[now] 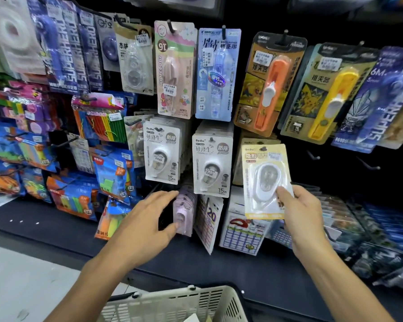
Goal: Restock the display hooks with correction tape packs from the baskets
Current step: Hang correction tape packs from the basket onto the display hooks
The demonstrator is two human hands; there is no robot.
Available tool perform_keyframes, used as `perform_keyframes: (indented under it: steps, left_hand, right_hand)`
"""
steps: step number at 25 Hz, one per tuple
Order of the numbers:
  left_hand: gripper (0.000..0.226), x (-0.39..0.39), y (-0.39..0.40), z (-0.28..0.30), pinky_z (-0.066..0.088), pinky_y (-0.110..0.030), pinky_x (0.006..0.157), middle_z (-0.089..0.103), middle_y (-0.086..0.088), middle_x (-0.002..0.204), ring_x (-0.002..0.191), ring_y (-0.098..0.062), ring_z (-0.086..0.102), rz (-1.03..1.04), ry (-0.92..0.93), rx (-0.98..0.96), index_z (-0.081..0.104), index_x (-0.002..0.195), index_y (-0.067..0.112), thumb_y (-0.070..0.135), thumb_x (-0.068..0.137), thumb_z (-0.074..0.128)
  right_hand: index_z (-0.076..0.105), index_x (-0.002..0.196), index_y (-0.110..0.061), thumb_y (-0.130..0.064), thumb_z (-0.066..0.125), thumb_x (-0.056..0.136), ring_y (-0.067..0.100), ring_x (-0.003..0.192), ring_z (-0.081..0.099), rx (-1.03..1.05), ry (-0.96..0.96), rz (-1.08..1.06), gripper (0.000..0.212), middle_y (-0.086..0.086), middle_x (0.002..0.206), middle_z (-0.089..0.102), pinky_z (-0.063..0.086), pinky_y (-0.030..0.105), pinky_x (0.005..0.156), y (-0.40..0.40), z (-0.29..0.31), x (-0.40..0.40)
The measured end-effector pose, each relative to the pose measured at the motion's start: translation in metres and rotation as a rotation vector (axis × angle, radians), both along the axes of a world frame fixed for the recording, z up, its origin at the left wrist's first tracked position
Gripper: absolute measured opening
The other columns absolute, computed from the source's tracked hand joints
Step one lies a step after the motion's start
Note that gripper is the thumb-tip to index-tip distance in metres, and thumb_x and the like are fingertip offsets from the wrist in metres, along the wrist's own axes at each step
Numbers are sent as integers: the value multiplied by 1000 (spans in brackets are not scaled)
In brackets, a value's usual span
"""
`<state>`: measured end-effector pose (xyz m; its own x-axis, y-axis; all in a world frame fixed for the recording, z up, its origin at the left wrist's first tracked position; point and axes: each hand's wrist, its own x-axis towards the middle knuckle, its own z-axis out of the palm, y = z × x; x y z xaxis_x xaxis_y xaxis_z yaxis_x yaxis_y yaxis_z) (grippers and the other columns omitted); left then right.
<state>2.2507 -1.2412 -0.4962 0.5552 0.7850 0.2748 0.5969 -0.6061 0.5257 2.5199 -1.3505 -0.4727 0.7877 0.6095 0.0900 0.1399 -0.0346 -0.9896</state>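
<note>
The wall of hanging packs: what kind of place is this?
Most likely a stationery shop aisle. Carded correction tape packs hang on pegboard hooks with price stickers, and a shopping basket sits below. The right hand holds a yellow pack, apparently restocking.

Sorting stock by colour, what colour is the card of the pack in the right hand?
Pale yellow, holding a white dispenser; the head view shows the correction tape pack.
</note>
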Motion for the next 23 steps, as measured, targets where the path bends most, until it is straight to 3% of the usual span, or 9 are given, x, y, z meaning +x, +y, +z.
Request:
perform_keyframes:
  steps: [2,4,6,9,11,13,15,18,23]
  left_hand:
    - [69,-2,-1,-2,31,-22,105,36,22,155,141,-6,36,0,21,-4,33,154,39,37,93,65]
    - [70,-3,1,-4,30,-26,108,34,21,156,143,-6,34,16,59,-15,31,155,39,37,93,64]
    - [70,-1,2,-5,28,-33,108,34,19,158,145,-9,33,45,132,-21,30,155,41,39,94,63]
    - [69,0,7,-22,27,-35,109,42,7,157,143,-20,40,66,217,-76,36,154,34,35,92,65]
    - [69,-8,0,-58,36,-38,113,45,-3,156,141,-26,43,51,309,-220,37,154,26,31,92,66]
    - [68,-26,-18,-115,40,-36,111,47,-7,155,139,-26,46,61,421,-386,37,154,23,28,92,66]
    - [65,-53,-48,-177,42,-31,106,50,-9,152,136,-26,50,58,527,-587,39,153,21,25,93,64]
    - [66,-94,-96,-255,41,-30,107,44,-9,156,138,-26,48,50,690,-821,36,155,20,28,95,62]
    - [53,-110,-118,-315,49,-29,99,57,-7,145,125,-26,59,136,627,-961,51,144,20,24,93,66]
  right_hand:
    - [58,104,-22,-14,59,99,9,57,61,-6,90,42,9,-3,92,68,47,24,45,7,-3,1]
    - [44,132,-25,-2,58,97,19,81,69,41,327,87,43,2,114,60,59,32,63,14,-12,1]
    - [41,139,-26,-2,58,96,20,91,64,19,393,51,52,7,124,55,57,36,79,19,-30,0]
    - [57,109,-25,-6,57,97,17,78,62,-205,195,179,23,7,111,64,54,32,68,22,-78,-23]
    - [61,97,-26,-9,59,94,14,71,62,-497,-79,464,17,6,98,68,49,28,65,16,-135,-49]
    - [64,108,-24,-15,60,92,16,80,65,-823,-375,790,19,4,103,70,51,27,70,1,-206,-73]
    - [62,122,-22,-20,60,93,23,99,66,-1094,-420,994,29,6,120,66,55,32,82,-27,-272,-95]
    - [51,139,-21,-21,60,93,25,113,61,-1251,-253,904,46,6,136,58,51,30,87,-70,-341,-126]
    - [20,156,-24,-47,71,83,33,146,31,-1153,-388,611,92,7,165,18,38,51,113,-49,-373,-155]
